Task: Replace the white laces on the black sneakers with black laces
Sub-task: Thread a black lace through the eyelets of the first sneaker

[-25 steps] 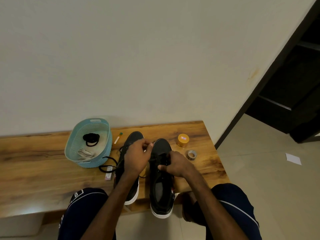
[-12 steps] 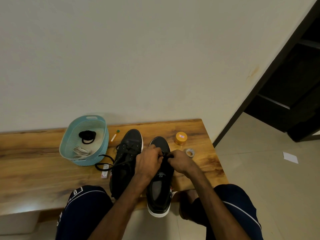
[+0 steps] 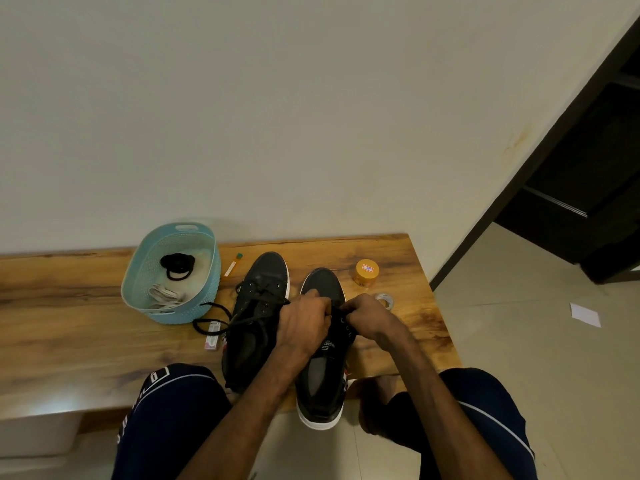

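Two black sneakers with white soles stand side by side on the wooden bench (image 3: pixel 86 341), toes toward the wall. The left sneaker (image 3: pixel 258 317) carries a black lace (image 3: pixel 211 315) that trails loose onto the bench. Over the right sneaker (image 3: pixel 323 375) my left hand (image 3: pixel 303 323) and my right hand (image 3: pixel 369 318) meet, both pinching a black lace at its eyelets. A teal basket (image 3: pixel 138 292) at the back left holds white laces (image 3: pixel 162 296) and a coiled black lace (image 3: pixel 176 266).
An orange jar (image 3: pixel 366 272) and a tape roll (image 3: pixel 385 300) sit to the right of the shoes. A small pen-like stick (image 3: pixel 232 266) and a small white packet (image 3: pixel 212 336) lie left of them. My knees are at the bench's front edge.
My left hand moved from the left sneaker over to the right sneaker and joined my right hand at its laces. The view shifted slightly.
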The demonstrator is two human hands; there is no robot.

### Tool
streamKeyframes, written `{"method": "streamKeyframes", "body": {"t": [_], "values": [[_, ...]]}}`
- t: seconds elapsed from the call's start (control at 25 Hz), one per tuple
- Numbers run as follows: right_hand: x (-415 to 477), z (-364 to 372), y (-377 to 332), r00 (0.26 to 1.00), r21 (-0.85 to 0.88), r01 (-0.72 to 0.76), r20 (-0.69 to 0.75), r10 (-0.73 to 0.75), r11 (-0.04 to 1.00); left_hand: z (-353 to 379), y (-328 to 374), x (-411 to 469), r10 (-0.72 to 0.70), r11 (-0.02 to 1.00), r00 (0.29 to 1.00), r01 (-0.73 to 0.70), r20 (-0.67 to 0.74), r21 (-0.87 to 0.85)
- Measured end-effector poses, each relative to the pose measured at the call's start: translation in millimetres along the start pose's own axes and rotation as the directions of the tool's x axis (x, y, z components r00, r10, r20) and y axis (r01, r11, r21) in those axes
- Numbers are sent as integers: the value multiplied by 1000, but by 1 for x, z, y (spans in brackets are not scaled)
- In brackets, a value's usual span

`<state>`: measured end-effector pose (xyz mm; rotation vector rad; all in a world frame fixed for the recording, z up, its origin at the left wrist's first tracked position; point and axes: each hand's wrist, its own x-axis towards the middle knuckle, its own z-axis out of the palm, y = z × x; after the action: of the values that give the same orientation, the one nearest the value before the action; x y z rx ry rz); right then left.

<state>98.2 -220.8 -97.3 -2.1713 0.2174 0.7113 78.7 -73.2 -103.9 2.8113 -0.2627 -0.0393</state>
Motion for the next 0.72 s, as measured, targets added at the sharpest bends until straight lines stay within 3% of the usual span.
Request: {"method": "streamKeyframes", "body": {"t": [0.28, 0.44, 0.64, 0.72], "values": [[0, 4, -1, 1000, 19, -5, -3, 5, 1000, 2, -2, 3, -106, 983, 994, 107, 15, -151], [4, 5, 6, 999, 206, -25, -37, 33, 978, 7, -1, 3, -113, 980, 994, 112, -1, -162], [3, 17, 4, 973, 151, 26, -230, 9, 988, 13, -2, -2, -37, 999, 999, 37, -15, 22], [-2, 15, -4, 944, 260, 93, -331, -2, 961, 12, -7, -8, -78, 994, 995, 83, -63, 76]]}}
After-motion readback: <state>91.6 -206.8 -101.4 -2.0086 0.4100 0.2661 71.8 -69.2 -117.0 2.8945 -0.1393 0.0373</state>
